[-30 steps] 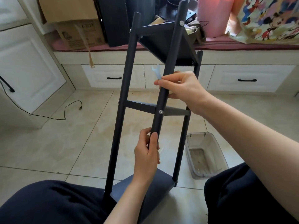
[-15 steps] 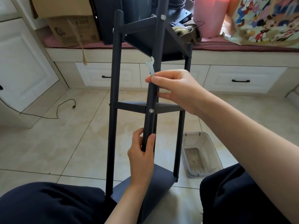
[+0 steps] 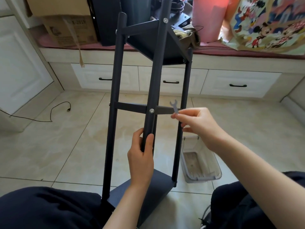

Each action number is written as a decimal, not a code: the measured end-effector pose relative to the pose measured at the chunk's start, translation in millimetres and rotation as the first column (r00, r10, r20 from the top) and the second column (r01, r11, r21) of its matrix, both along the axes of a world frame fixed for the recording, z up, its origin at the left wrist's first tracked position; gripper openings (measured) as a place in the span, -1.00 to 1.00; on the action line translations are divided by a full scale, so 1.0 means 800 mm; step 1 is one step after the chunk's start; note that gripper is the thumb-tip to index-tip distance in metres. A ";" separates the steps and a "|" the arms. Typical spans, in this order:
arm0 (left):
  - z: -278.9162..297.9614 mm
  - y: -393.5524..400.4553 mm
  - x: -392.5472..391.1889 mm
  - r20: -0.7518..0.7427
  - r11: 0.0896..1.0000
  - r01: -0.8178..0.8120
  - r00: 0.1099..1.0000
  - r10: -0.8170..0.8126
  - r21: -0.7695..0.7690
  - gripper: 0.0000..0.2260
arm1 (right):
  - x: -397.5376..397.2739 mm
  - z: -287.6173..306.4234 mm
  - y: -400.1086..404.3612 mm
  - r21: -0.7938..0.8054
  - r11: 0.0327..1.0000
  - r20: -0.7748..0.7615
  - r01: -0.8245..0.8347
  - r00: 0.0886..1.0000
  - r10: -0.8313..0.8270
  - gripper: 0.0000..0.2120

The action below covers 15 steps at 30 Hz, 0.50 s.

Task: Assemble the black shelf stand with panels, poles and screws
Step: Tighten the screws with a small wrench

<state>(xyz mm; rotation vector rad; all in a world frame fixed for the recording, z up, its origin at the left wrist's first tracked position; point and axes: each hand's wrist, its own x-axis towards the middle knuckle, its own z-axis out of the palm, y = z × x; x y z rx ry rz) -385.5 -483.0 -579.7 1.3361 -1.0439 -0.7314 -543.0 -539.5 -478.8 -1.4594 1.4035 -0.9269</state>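
Note:
The black shelf stand [image 3: 113, 103] leans away from me between my knees, with three panels joined to its poles. My left hand [image 3: 141, 158] grips the near middle pole [image 3: 154, 80] below the middle panel [image 3: 132, 106]. A silver screw [image 3: 151, 110] sits in that pole at the middle panel, and another screw [image 3: 165, 20] at the top panel. My right hand [image 3: 196, 124] is off the pole, to its right, and pinches a small flat wrench [image 3: 174, 107] with its open jaw pointing up.
A clear plastic tub [image 3: 200, 162] stands on the tiled floor right of the stand. White drawers [image 3: 239, 83] and a cushioned bench with a cardboard box [image 3: 66, 28] lie behind. A black cable [image 3: 54, 111] trails on the floor at left. My legs flank the stand's base panel [image 3: 158, 184].
My right hand has let go of the middle pole and moved down and to the right with the wrench. The left hand keeps its grip on the pole.

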 end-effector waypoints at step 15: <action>0.000 0.000 0.008 0.016 0.998 -0.065 0.998 0.065 -0.002 -0.63 | 0.062 -0.048 0.005 0.132 0.991 -0.052 -0.013 0.998 0.020 -0.79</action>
